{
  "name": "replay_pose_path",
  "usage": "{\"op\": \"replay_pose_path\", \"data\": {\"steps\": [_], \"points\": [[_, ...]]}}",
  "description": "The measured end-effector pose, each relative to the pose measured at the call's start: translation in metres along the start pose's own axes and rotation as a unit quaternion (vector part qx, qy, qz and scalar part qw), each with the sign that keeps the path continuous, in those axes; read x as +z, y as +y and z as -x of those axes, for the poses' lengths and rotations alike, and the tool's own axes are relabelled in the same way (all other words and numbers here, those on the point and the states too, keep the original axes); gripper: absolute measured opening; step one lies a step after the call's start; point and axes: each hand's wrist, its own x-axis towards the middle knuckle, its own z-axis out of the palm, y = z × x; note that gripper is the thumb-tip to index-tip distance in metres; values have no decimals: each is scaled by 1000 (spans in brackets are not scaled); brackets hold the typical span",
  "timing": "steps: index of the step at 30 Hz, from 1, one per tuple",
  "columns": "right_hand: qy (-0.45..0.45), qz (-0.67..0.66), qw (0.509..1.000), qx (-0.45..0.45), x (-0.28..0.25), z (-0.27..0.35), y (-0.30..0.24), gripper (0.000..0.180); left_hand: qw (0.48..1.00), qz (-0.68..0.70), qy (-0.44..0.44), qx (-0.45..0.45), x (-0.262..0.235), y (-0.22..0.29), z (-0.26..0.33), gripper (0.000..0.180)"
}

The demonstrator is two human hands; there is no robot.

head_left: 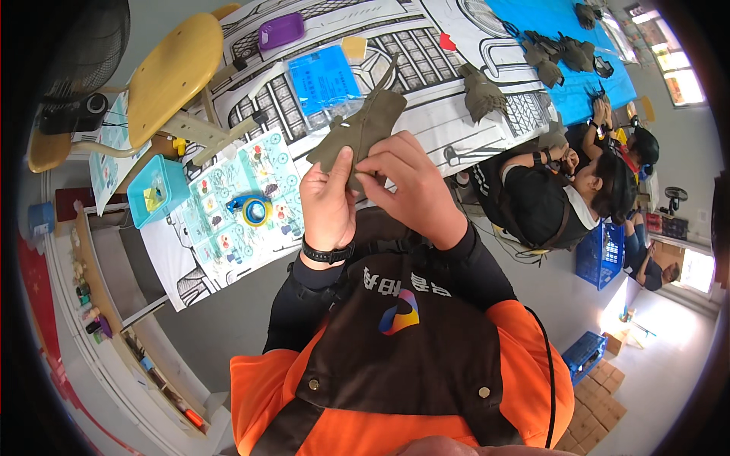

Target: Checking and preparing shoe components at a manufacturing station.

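Observation:
Between my two hands is an olive-green fabric piece with a narrow strap sticking up from its far end. My left hand grips its near edge, thumb lying on top. Close beside it, the thumb and fingers of my right hand pinch the same edge. What exactly lies under the fingertips is hidden. Just beyond the cloth lies a blue packet in clear plastic. A bunched olive-green fabric item rests on the table to the right.
A tape dispenser with a roll sits on a patterned sheet at left, near a turquoise basket. A yellow stool stands on the table, with a purple tray farther back. Co-workers sit at the right beside more dark fabric pieces.

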Motion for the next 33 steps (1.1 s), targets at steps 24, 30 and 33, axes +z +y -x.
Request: {"op": "replay_pose_path", "data": {"steps": [24, 30, 33], "points": [[15, -3, 1000, 6, 11, -5, 4, 16, 1000, -1, 15, -1, -3, 2, -6, 11], [-10, -53, 998, 28, 5, -4, 2, 16, 998, 51, -33, -24, 0, 9, -10, 14], [50, -76, 992, 86, 1, -6, 3, 17, 995, 77, -27, -52, 3, 12, -9, 19]]}}
